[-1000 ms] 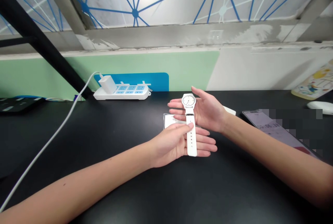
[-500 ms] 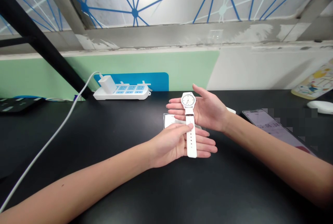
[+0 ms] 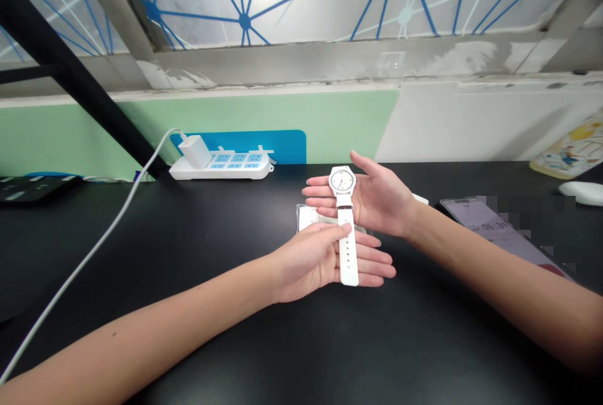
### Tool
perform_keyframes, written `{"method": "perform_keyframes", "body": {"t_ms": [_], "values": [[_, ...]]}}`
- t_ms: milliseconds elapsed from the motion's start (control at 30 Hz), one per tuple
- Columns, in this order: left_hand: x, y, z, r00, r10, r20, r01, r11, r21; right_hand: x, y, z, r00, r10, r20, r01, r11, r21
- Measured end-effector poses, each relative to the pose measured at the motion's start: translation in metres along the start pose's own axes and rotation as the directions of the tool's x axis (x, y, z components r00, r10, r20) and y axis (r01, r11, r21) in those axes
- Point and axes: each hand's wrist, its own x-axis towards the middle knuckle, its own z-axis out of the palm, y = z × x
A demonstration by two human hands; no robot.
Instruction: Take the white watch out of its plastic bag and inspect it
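Observation:
A white wristwatch (image 3: 342, 181) with a round pale dial lies face up across both hands, its strap hanging toward me. The thumb of my left hand (image 3: 308, 259) presses the punched end of the strap against the palm, while the other fingers stretch out flat to the right beneath it. Behind it, my right hand (image 3: 379, 196) is palm up with straight, spread fingers. The watch case rests over those fingers without being gripped. A white item in clear plastic (image 3: 307, 216) is on the table behind the hands, mostly covered by them.
The black table (image 3: 211, 355) runs to the wall. A white power strip (image 3: 226, 170) with a plugged-in charger (image 3: 195, 152) stands at the back, its cable (image 3: 101, 242) crossing the left side. At right lie a phone (image 3: 485, 223) and a white rounded object (image 3: 583, 193).
Both hands and the watch hold almost the same pose. The whole view has shifted by only a few pixels.

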Motion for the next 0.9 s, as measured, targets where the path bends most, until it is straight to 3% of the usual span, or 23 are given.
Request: {"method": "perform_keyframes", "body": {"t_ms": [333,900], "values": [[-0.0002,0.0024,0.0031,0.999,-0.024,-0.042,0.025,0.999,0.033,0.0001,-0.0012,0.0007,1.0,0.001,0.0,-0.001,1.0,0.006],[-0.0021,0.0059,0.0012,1.0,-0.008,-0.006,0.009,0.996,0.09,-0.0006,-0.0021,-0.0012,0.999,-0.026,0.025,0.027,0.999,-0.025]]}}
